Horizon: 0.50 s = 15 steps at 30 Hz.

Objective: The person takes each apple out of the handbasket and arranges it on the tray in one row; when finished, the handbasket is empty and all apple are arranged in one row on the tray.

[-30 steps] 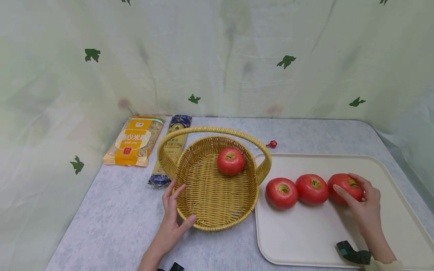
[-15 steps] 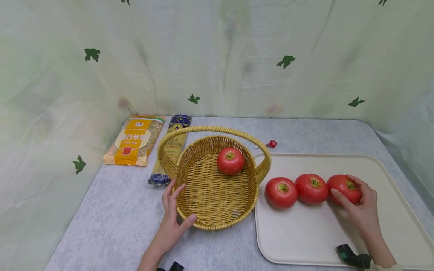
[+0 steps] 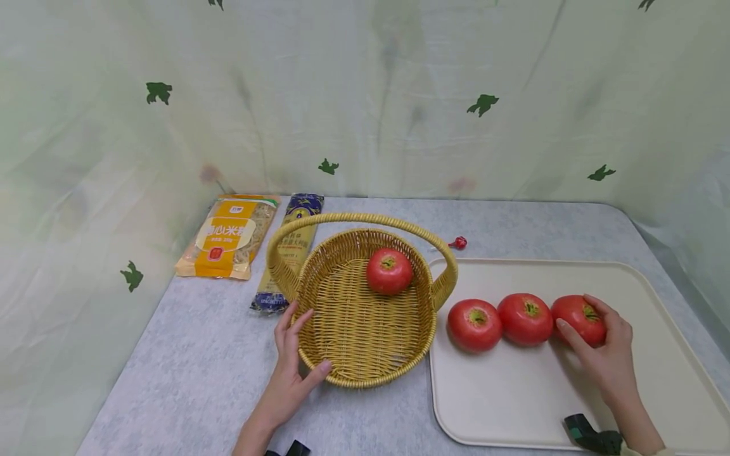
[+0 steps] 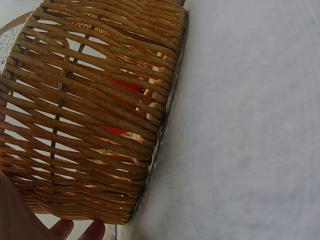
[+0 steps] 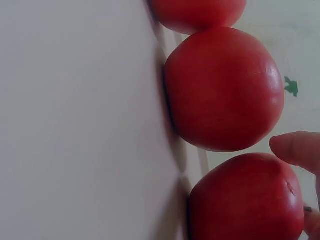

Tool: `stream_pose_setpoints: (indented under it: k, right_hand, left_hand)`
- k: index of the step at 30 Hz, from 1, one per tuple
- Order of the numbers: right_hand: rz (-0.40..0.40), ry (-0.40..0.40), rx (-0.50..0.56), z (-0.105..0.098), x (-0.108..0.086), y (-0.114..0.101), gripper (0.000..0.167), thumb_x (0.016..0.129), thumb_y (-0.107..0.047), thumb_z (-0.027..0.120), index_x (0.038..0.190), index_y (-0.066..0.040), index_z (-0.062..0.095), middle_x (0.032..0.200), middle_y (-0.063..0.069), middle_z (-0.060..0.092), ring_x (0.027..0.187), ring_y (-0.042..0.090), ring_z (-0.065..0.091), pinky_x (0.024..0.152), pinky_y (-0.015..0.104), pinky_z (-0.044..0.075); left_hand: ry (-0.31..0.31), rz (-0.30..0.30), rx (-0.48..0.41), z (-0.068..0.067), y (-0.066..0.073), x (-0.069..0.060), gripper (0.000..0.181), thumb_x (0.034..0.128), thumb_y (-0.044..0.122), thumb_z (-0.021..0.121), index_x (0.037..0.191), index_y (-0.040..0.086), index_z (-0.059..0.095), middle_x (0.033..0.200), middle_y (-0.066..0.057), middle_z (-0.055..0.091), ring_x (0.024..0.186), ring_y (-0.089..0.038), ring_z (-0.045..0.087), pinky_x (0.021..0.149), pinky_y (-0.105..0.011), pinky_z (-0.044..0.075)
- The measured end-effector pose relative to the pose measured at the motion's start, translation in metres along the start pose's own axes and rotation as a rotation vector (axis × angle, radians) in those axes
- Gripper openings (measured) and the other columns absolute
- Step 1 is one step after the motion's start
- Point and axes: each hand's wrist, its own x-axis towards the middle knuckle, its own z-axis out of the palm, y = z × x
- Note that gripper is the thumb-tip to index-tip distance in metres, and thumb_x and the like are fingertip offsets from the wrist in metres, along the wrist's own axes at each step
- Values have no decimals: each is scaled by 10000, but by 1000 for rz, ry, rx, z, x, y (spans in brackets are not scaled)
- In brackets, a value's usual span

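Observation:
My left hand (image 3: 289,377) rests against the left front of a round wicker basket (image 3: 365,382), its fingers and thumb spread at the rim. The left wrist view shows the basket's woven side (image 4: 85,120) close up, with fingertips at the bottom. Inside the basket, toward its back right, sits a red tomato (image 3: 389,272). On the beige tray (image 3: 502,405), my right hand (image 3: 610,348) holds the rightmost tomato (image 3: 577,320) between thumb and fingers. This tomato (image 5: 247,200) also sits low in the right wrist view. Two more tomatoes stand left of it: a middle one (image 3: 525,319) and a left one (image 3: 474,325).
A yellow food packet (image 3: 225,237) and a blue-and-gold spaghetti packet (image 3: 293,247) lie at the back left, the latter partly behind the basket handle (image 3: 359,218). A small red wrapped lollipop (image 3: 459,242) lies behind the tray. A pale patterned curtain (image 3: 365,95) borders the table.
My right hand has shifted slightly left, and the rightmost tomato has tipped or moved a little with it. The left hand and the basket stay in place.

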Motion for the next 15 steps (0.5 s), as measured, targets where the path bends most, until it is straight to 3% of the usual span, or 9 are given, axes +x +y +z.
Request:
stream_pose_setpoints:
  k: [5, 9, 12, 15]
  right_hand:
    - [0, 37, -5, 0, 0, -2, 670, 887, -224, 659, 1465, -129, 333, 1453, 140, 258, 1334, 320, 206, 893, 593, 411]
    - [-53, 135, 5, 4, 5, 10, 604, 869, -191, 677, 1416, -126, 429, 1467, 78, 286, 1358, 216, 194, 953, 588, 363]
    - [-138, 240, 34, 8, 8, 19, 544, 852, -157, 695, 1363, -148, 508, 1456, -14, 326, 1348, 122, 213, 1027, 448, 330]
    - [-273, 309, 78, 10, 2, 6, 497, 823, -76, 711, 1297, -103, 565, 1431, -31, 375, 1321, 102, 266, 1016, 266, 311]
  left_hand:
    - [-3, -3, -7, 0, -1, 0, 813, 851, 115, 662, 1496, 280, 195, 1541, 45, -100, 1390, -269, -69, 935, -747, 122]
    - [-3, -3, -4, 1, -2, -1, 806, 853, 115, 661, 1496, 266, 198, 1541, 46, -100, 1390, -269, -70, 936, -747, 120]
    - [-3, 0, 2, 1, -3, -1, 800, 850, 118, 664, 1497, 221, 204, 1542, 45, -99, 1390, -276, -65, 937, -747, 122]
    - [0, -3, 3, 0, -3, -1, 795, 847, 117, 667, 1495, 175, 211, 1542, 44, -95, 1390, -279, -60, 938, -746, 124]
